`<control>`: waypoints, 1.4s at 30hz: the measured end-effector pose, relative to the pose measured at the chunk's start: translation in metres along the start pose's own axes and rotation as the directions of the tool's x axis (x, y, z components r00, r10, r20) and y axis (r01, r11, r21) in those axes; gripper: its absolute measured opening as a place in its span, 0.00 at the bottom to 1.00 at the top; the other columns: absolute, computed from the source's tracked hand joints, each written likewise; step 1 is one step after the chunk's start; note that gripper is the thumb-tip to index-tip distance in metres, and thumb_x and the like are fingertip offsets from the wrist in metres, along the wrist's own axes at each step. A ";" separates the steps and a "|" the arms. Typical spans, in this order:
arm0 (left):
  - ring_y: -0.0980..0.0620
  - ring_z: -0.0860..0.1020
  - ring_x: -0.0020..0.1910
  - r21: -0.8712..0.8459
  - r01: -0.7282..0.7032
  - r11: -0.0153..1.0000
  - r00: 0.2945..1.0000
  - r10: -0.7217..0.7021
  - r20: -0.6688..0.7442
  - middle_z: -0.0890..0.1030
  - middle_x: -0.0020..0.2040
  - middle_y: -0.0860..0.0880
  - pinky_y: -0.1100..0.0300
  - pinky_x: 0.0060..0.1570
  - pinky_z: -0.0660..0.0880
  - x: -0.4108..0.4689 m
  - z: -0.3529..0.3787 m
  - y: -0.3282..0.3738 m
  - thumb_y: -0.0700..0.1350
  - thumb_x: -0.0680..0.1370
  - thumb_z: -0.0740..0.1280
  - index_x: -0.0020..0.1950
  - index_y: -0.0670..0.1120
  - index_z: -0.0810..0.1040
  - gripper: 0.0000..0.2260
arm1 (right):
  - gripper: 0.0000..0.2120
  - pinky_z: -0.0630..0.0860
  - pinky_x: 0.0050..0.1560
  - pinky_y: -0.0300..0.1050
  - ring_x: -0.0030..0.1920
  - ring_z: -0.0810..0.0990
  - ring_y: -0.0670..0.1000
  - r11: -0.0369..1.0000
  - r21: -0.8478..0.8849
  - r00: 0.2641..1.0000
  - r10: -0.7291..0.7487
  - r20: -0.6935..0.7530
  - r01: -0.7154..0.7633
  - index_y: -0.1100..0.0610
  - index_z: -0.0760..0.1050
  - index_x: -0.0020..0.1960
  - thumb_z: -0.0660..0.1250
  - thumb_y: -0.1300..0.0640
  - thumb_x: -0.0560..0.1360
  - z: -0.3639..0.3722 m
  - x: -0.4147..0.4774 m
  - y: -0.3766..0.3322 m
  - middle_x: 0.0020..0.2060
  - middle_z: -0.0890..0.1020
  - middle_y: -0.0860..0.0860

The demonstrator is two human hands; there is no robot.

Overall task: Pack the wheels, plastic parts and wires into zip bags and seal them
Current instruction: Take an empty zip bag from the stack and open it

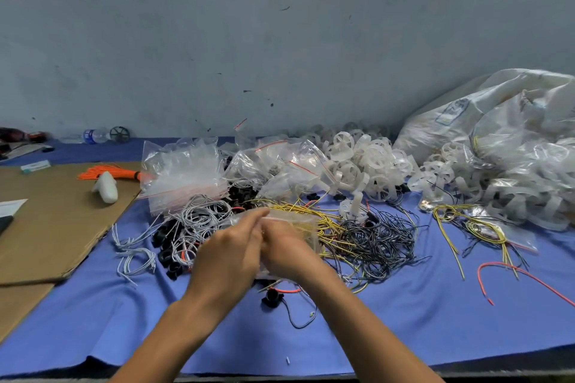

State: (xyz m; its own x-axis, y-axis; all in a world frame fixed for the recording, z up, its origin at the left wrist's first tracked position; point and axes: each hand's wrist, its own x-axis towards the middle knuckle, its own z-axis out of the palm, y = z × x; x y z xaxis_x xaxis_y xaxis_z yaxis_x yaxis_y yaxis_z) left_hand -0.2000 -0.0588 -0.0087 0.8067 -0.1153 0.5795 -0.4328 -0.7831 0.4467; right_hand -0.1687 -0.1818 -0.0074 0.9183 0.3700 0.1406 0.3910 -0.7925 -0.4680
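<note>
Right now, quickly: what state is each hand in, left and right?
Left hand: closed, pinching the clear plastic zip bag.
Right hand: closed on the same bag.

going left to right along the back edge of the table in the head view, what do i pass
water bottle → black wheel → stack of zip bags → pile of white wheels → big white sack

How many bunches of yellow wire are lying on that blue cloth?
2. One yellow bunch lies in the middle, just behind the held zip bag; the other lies further right, near the white wheels. More may be hidden under bags.
</note>
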 end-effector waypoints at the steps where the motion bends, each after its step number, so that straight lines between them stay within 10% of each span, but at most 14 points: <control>1: 0.52 0.78 0.32 -0.020 0.041 0.999 0.999 -0.041 -0.034 0.79 0.31 0.54 0.56 0.32 0.70 0.004 -0.004 -0.006 0.47 0.83 0.60 0.66 0.56 0.77 0.14 | 0.15 0.71 0.58 0.50 0.61 0.74 0.61 0.994 -0.101 0.999 -0.050 -0.012 0.049 0.61 0.71 0.64 0.57 0.62 0.79 -0.005 -0.002 -0.003 0.61 0.76 0.61; 6: 0.59 0.69 0.21 -0.263 0.175 0.949 0.960 -0.224 -0.169 0.75 0.26 0.61 0.69 0.19 0.61 0.034 -0.022 -0.034 0.44 0.84 0.59 0.60 0.56 0.79 0.12 | 0.11 0.75 0.52 0.45 0.53 0.79 0.51 0.929 -0.011 0.852 -0.343 -0.394 0.369 0.53 0.77 0.60 0.59 0.55 0.80 -0.035 -0.033 -0.021 0.53 0.82 0.50; 9: 0.60 0.69 0.22 -0.401 0.174 0.899 0.910 -0.302 -0.283 0.77 0.29 0.58 0.65 0.24 0.66 0.052 -0.039 -0.047 0.46 0.83 0.58 0.57 0.57 0.79 0.11 | 0.09 0.75 0.51 0.41 0.50 0.78 0.46 0.936 0.126 0.786 -0.199 -0.586 0.330 0.53 0.77 0.57 0.62 0.56 0.80 -0.037 -0.041 -0.006 0.50 0.81 0.46; 16: 0.59 0.75 0.31 -0.372 0.012 0.928 0.792 -0.236 -0.563 0.76 0.33 0.52 0.60 0.36 0.72 0.072 -0.067 -0.051 0.54 0.84 0.56 0.52 0.61 0.75 0.08 | 0.08 0.75 0.53 0.46 0.51 0.76 0.47 0.970 0.241 0.851 0.153 -0.503 -0.032 0.53 0.78 0.55 0.65 0.59 0.78 0.024 -0.045 0.064 0.50 0.79 0.45; 28: 0.38 0.82 0.47 -0.072 0.219 0.973 0.973 -0.223 -0.066 0.85 0.51 0.46 0.50 0.38 0.76 -0.046 0.063 -0.078 0.41 0.81 0.65 0.64 0.55 0.74 0.14 | 0.12 0.69 0.58 0.47 0.57 0.72 0.53 0.959 -0.129 0.885 0.173 -0.431 -0.251 0.48 0.76 0.58 0.59 0.46 0.78 0.078 -0.056 0.089 0.56 0.76 0.47; 42: 0.38 0.83 0.47 -0.054 0.193 0.980 0.973 -0.198 -0.118 0.84 0.54 0.45 0.49 0.37 0.77 -0.054 0.066 -0.082 0.40 0.82 0.63 0.66 0.52 0.74 0.14 | 0.15 0.65 0.57 0.51 0.56 0.74 0.55 0.925 -0.206 0.880 0.208 -0.428 -0.319 0.47 0.77 0.54 0.59 0.41 0.76 0.083 -0.056 0.093 0.53 0.79 0.47</control>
State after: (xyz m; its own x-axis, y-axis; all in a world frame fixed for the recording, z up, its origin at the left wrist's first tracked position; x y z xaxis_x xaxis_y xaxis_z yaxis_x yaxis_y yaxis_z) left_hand -0.1812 -0.0287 -0.1221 0.8233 0.1146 0.5559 -0.2905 -0.7563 0.5862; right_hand -0.1887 -0.2354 -0.1314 0.9156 -0.0469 0.3994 0.0811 -0.9512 -0.2976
